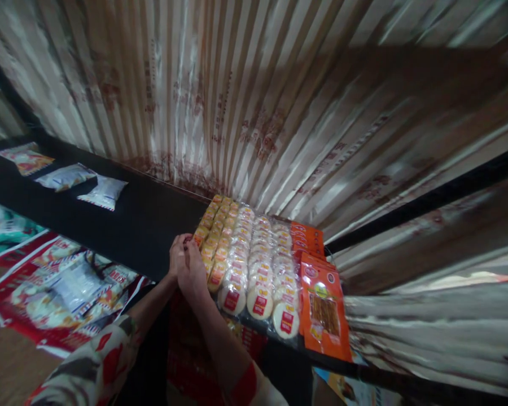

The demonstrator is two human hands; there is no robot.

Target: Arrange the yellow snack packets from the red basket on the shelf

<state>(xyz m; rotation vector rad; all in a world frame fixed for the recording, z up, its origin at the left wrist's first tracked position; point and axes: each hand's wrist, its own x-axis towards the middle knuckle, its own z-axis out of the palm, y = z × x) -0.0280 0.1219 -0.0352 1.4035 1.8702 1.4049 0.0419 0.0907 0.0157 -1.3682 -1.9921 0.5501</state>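
Note:
My left hand [178, 255] and my right hand [193, 273] are together at the left end of the packed snacks, fingers curled around something small. A dark red bit shows between the fingertips; the rest is hidden. Right beside them stand rows of small yellow-wrapped snacks [218, 248], which my right hand seems to touch. Further right are rows of round, pale cakes [260, 299] in clear wrappers with red labels. Flat orange snack packets [325, 304] lie overlapped at the right end. All of these rest on a black shelf [152, 220].
Three loose snack bags, one a white bag [104, 192], lie on the shelf's left part. Below it, a red printed sack [29, 304] holds several bags. Pleated printed sheeting [237, 101] hangs behind, and a black bar [427, 194] slants along the right.

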